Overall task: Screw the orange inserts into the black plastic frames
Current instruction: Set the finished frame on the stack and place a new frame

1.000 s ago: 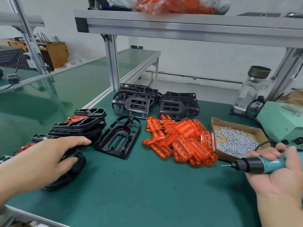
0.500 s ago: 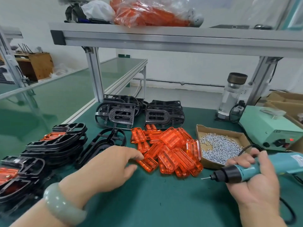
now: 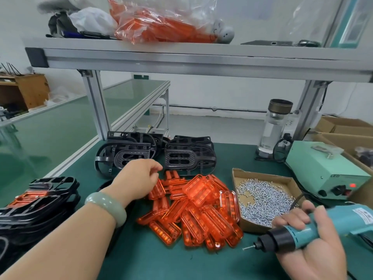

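The orange inserts [image 3: 197, 211] lie in a loose heap on the green mat [image 3: 161, 259], in the middle of the bench, between our two hands. They overlap so thickly that we cannot count them, and the lower ones are mostly buried. Our left hand [image 3: 137, 178] hangs over the heap's far left edge, its back toward the camera. The fingers are loosely curled with the tips close to the thumb. The palm side is hidden, so we cannot tell whether they hold or touch an insert. A pale green bangle [image 3: 107, 207] sits on that wrist.

Just behind the heap, two groups of black plastic frames [image 3: 189, 158] stand against each other, the left group partly covered by our hand. At the left edge another stack of frames [image 3: 40, 199] has an orange insert showing in the top one; the lower part of that stack is cut off.

Our right hand [image 3: 310, 245], low on the right, is wrapped around a teal electric screwdriver [image 3: 298, 233], its bit pointing left just above the mat. The tool's rear end runs out of view. Beside the heap a cardboard tray [image 3: 262, 176] holds small silver screws [image 3: 266, 203]. Behind it sit a pale green power box [image 3: 323, 168] with a red light and a clear bottle [image 3: 274, 126]. On the shelf [image 3: 181, 59] above lies a plastic bag [image 3: 161, 23] of orange parts, its contents blurred.
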A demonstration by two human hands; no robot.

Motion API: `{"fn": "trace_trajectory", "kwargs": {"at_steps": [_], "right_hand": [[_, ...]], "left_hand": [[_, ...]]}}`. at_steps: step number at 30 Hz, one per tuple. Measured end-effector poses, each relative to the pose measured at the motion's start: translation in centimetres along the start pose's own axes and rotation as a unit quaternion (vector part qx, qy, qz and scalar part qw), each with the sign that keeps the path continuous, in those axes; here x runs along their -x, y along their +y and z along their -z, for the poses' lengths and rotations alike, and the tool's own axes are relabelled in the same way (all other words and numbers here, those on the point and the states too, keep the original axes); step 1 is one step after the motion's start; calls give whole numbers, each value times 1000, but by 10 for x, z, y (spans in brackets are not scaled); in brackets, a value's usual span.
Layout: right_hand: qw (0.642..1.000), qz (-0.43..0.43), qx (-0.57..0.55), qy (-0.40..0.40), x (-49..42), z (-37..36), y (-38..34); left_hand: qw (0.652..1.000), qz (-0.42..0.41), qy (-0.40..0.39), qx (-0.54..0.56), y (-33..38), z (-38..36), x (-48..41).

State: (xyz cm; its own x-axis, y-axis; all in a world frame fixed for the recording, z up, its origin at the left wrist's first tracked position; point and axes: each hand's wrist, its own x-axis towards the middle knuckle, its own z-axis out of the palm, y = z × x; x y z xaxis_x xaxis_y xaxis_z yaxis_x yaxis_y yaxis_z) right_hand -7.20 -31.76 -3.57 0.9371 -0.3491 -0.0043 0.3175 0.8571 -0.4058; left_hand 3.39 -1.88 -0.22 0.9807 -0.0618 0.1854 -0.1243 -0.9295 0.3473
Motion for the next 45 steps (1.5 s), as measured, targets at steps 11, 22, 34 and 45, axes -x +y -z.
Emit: {"fn": "trace_trajectory", "kwargs": {"at_steps": [11, 22, 34, 45], "right_hand": [[1000, 20, 3, 13, -5, -1, 5], [998, 29, 11, 51, -8, 1, 9], [1000, 8, 0, -18, -5, 0, 2], [1000, 7, -23, -5, 2, 6, -3]], "left_hand": [[969, 230, 94, -6, -14, -18, -45], [958, 254, 110, 78, -7, -22, -46], [797, 325, 369, 350, -15, 26, 5], [643, 208, 221, 703, 28, 38, 84]]}}
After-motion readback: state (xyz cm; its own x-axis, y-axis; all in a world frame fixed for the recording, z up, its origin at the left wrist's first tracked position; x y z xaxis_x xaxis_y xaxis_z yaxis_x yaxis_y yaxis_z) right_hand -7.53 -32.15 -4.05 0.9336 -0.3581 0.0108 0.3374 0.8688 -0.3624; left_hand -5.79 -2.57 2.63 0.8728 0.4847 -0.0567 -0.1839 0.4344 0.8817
